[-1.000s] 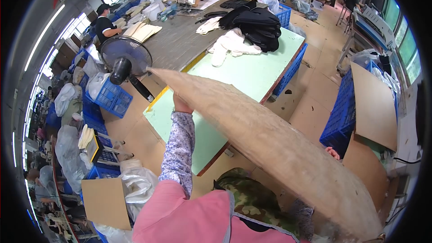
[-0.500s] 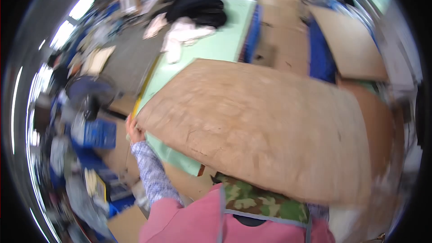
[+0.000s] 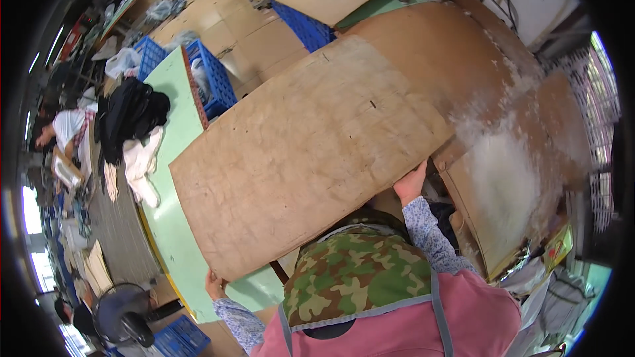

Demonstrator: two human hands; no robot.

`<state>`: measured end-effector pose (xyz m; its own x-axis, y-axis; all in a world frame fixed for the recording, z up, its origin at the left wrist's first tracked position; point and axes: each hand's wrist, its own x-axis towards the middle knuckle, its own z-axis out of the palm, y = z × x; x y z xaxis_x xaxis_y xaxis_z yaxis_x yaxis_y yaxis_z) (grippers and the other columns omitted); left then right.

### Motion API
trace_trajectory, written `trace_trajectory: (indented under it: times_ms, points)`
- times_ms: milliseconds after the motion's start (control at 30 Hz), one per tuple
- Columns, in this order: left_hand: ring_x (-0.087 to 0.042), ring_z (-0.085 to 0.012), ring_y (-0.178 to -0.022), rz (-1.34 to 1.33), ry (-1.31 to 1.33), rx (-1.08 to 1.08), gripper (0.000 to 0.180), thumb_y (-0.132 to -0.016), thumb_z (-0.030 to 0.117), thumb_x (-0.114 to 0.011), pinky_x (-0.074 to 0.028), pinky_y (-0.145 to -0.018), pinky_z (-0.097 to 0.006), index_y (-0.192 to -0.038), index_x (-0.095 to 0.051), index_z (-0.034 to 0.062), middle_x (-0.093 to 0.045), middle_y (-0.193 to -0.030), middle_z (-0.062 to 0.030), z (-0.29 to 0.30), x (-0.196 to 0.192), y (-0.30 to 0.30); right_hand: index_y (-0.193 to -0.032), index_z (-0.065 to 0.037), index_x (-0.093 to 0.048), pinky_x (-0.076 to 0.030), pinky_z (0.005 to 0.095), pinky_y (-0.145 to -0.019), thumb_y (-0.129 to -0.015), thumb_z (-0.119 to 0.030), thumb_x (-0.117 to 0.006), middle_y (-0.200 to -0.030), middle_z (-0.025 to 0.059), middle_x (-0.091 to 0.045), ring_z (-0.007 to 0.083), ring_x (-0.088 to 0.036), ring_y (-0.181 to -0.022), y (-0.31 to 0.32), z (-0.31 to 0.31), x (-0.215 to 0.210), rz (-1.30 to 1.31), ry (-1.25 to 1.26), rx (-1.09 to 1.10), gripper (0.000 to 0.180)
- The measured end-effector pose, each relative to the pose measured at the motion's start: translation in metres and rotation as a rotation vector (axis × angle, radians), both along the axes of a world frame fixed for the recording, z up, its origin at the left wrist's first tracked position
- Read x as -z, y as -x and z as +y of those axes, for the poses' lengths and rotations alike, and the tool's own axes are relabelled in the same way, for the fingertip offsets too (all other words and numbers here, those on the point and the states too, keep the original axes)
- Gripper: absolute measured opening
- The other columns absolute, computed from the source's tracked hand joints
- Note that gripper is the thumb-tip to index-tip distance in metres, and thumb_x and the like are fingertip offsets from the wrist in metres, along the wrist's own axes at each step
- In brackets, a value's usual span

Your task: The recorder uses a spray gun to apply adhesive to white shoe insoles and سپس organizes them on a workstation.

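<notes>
A large, thin brown board (image 3: 301, 158), stained and slightly bowed, spans the middle of the view in front of my body. My left hand (image 3: 215, 285) is closed on its near left corner. At the near right edge, my right hand (image 3: 411, 184) grips it too, with its fingers partly hidden beneath the sheet. The board's left part overlaps a pale green tabletop (image 3: 159, 178). Its right end reaches over a brown surface (image 3: 423, 43); whether they touch I cannot tell.
Black cloth (image 3: 132, 116) and white cloth (image 3: 142, 165) lie on the green table's far side. Blue crates (image 3: 215, 86) stand beyond it. White powder or fluff covers a worn panel (image 3: 499, 192) at right. A black fan (image 3: 126, 317) stands lower left. A person (image 3: 69, 125) is at far left.
My view has swung to the right. The board now slants up toward the right, and my right hand, hidden before, shows on its near edge. My left hand keeps its corner.
</notes>
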<state>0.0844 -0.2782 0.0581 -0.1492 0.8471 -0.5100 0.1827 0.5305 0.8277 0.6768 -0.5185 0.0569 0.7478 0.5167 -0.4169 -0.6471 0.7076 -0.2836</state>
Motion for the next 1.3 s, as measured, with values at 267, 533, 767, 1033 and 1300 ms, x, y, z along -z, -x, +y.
trace_trajectory:
  times_ms: [267, 533, 767, 1033, 1300]
  points:
    - [-0.059, -0.0243, -0.083, 0.465, -0.229, 0.398, 0.043, -0.068, -0.007, -0.052, -0.05, -0.077, -0.036, -0.11, -0.058, -0.0047, -0.06, -0.097, -0.0151, 0.017, 0.053, -0.028, -0.118, -0.012, -0.051, -0.04, 0.0381, -0.089, -0.089, -0.032, -0.054, -0.112, 0.0041, -0.055, 0.0186, -0.051, -0.103, 0.008, -0.021, 0.032, -0.009, 0.308, -0.068, 0.036]
    - [-0.052, -0.0256, -0.083, 0.634, -0.258, 0.474, 0.022, -0.076, 0.005, -0.057, -0.044, -0.079, -0.036, -0.095, -0.054, -0.0063, -0.052, -0.097, -0.0167, 0.032, 0.045, -0.056, -0.099, -0.003, -0.062, -0.048, 0.0225, -0.059, -0.08, -0.004, -0.061, -0.083, 0.0017, -0.063, 0.0097, -0.058, -0.066, 0.007, -0.009, 0.036, -0.122, 0.677, 0.032, 0.019]
    - [-0.048, -0.0237, -0.073, 0.71, -0.737, 0.382, 0.014, -0.091, 0.011, -0.045, -0.044, -0.071, -0.035, -0.09, -0.046, -0.0034, -0.048, -0.082, -0.0138, 0.011, -0.008, -0.157, -0.097, 0.001, -0.061, -0.048, 0.022, -0.056, -0.08, -0.005, -0.06, -0.082, 0.0058, -0.063, 0.0123, -0.06, -0.067, 0.016, -0.039, 0.051, -0.222, 0.748, 0.0, 0.018]
    - [-0.044, -0.0102, -0.054, 0.438, -0.351, 1.454, 0.017, -0.089, 0.014, -0.044, -0.037, -0.049, -0.024, -0.085, -0.057, 0.0041, -0.048, -0.062, -0.002, -0.143, -0.066, -0.35, -0.102, -0.003, -0.064, -0.051, 0.0304, -0.07, -0.072, -0.019, -0.064, -0.086, 0.0071, -0.069, 0.017, -0.066, -0.076, 0.057, -0.115, 0.049, -0.828, 0.868, -0.731, 0.035]
    - [-0.043, -0.0093, -0.052, 0.358, -0.27, 2.164, 0.016, -0.09, 0.015, -0.045, -0.037, -0.048, -0.023, -0.087, -0.057, 0.0038, -0.047, -0.06, -0.0011, -0.193, -0.053, -0.467, -0.1, -0.01, -0.068, -0.049, 0.0428, -0.083, -0.067, -0.02, -0.056, -0.097, 0.0144, -0.066, 0.033, -0.062, -0.094, 0.157, -0.304, 0.131, -0.484, 1.532, -0.604, 0.035]
